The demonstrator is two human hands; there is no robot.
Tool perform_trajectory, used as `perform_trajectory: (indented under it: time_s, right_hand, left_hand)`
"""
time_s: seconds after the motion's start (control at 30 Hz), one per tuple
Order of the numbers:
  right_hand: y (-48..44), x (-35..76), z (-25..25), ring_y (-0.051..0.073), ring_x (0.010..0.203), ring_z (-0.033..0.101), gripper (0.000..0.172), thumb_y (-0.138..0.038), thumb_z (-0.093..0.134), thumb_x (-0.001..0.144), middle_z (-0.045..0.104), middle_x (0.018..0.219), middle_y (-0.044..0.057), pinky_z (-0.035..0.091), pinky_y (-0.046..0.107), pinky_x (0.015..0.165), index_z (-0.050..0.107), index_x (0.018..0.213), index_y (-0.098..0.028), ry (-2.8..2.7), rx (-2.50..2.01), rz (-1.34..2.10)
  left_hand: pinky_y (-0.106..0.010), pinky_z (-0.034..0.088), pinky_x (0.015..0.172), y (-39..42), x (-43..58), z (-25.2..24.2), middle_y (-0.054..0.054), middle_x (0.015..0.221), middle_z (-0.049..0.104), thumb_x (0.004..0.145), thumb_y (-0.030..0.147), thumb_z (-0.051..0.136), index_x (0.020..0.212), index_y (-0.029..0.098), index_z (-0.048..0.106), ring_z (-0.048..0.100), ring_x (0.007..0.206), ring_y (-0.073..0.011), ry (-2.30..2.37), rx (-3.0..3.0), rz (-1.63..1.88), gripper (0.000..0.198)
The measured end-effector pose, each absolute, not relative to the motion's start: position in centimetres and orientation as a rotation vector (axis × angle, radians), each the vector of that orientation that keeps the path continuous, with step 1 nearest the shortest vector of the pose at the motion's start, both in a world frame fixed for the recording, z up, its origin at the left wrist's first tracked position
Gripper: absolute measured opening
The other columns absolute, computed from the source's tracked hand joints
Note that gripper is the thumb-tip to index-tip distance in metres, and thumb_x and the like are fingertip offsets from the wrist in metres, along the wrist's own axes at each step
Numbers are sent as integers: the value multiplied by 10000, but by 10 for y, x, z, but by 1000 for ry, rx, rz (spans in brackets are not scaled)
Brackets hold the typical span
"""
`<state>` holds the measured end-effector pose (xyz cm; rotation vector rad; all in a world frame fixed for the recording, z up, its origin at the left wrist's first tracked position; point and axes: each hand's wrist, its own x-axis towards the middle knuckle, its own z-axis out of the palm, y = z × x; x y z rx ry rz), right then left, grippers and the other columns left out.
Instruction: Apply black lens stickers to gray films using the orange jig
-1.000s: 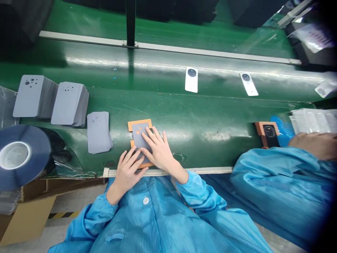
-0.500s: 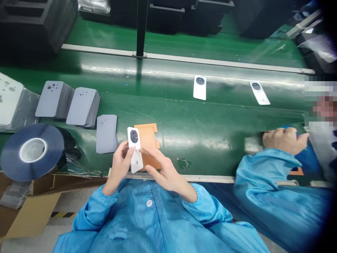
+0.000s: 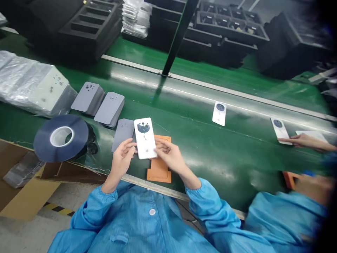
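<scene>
I hold a white phone back cover [image 3: 145, 138] with a dark round camera opening, lifted above the green conveyor belt [image 3: 210, 140]. My left hand [image 3: 123, 156] grips its left edge with curled fingers. My right hand [image 3: 168, 154] pinches its right edge. Under it on the belt lies an orange jig plate [image 3: 159, 168]. A small stack of grey sheets [image 3: 123, 133] lies just left of the cover.
Two more grey sheet stacks [image 3: 109, 109] and a blue tape roll [image 3: 61, 137] sit at the left, beside a wrapped bundle [image 3: 31, 84]. White covers [image 3: 219, 113] lie farther along the belt. A co-worker's hand [image 3: 306, 141] reaches one at the right. Black trays [image 3: 226, 21] stand behind.
The grey piece pressed on the orange jig has been lifted off and turned over, showing white. Both hands now hold it up. The view has swung left, and the co-worker's hand reached onto the belt.
</scene>
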<state>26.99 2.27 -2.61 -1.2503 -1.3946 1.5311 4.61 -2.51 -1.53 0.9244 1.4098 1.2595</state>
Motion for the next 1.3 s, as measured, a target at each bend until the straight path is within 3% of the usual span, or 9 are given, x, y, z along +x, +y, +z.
perform_trajectory:
  time_s: [0.17, 0.47, 0.6, 0.7, 0.77, 0.9, 0.97, 1.07, 1.3]
  right_hand:
    - [144, 281, -35, 115, 528, 609, 429, -210, 701, 836, 718, 703, 28, 472, 205, 458, 715, 1242, -75, -1239, -1549, 1253]
    - [239, 298, -39, 113, 598, 654, 357, -87, 630, 864, 742, 836, 119, 506, 171, 442, 672, 1202, 24, -1167, -1747, 1047]
    - [228, 300, -37, 112, 696, 701, 340, -130, 638, 886, 752, 1087, 169, 553, 178, 507, 682, 1207, -28, -1197, -1731, 1021]
    - [208, 298, -30, 120, 753, 716, 328, -167, 653, 887, 745, 1168, 159, 543, 180, 537, 712, 1198, -80, -1259, -1697, 1030]
    - [192, 293, -25, 139, 783, 725, 310, -196, 668, 886, 758, 1124, 143, 533, 192, 555, 738, 1173, -102, -1317, -1665, 1070]
    - [153, 275, -14, 195, 813, 734, 324, -309, 704, 884, 771, 924, 108, 544, 261, 633, 771, 1149, -135, -1527, -1547, 1158]
    - [132, 261, -7, 214, 795, 733, 345, -369, 695, 890, 762, 852, 93, 548, 299, 659, 776, 1136, -142, -1671, -1448, 1197]
    - [97, 231, 3, 213, 747, 719, 356, -424, 679, 897, 759, 822, 75, 551, 325, 673, 778, 1108, -156, -1833, -1294, 1287]
    - [24, 156, 16, 220, 870, 735, 392, -452, 638, 951, 803, 1050, 96, 561, 335, 783, 775, 1178, -163, -2021, -1074, 1612]
  left_hand:
    - [-284, 566, 674, -45, -3, 1, -121, 1048, 798, 915, 469, 707, 1124, 145, 728, 729, 756, -173, 1644, 1006, 1353, 387]
    - [-374, 579, 721, -82, -87, 12, 10, 965, 779, 911, 522, 687, 1064, 295, 765, 673, 743, -205, 2333, 1010, 1514, 285]
    - [-361, 484, 637, -83, -111, 9, 40, 746, 667, 905, 522, 647, 940, 329, 742, 574, 628, -193, 2612, 1307, 1255, 219]
    - [-332, 447, 634, -85, -108, 15, 30, 681, 666, 883, 491, 655, 806, 291, 717, 617, 644, -205, 2647, 1353, 955, 223]
    - [-325, 425, 621, -88, -96, 20, -3, 688, 708, 864, 514, 673, 782, 269, 728, 647, 655, -228, 2681, 1257, 782, 264]
    - [-336, 428, 648, -92, -72, 15, -73, 879, 786, 865, 623, 685, 954, 255, 775, 706, 797, -301, 2573, 1296, 494, 389]
    - [-324, 421, 659, -93, -67, 5, -79, 960, 784, 936, 527, 624, 978, 245, 758, 703, 821, -281, 2548, 1362, 519, 314]
    - [-302, 404, 679, -94, -65, -6, -51, 868, 721, 977, 414, 564, 826, 233, 681, 651, 755, -220, 2453, 1472, 662, 264]
    - [-291, 283, 607, -97, -36, 5, 28, 635, 508, 982, 358, 547, 693, 225, 528, 463, 591, -148, 2328, 1497, 676, 318]
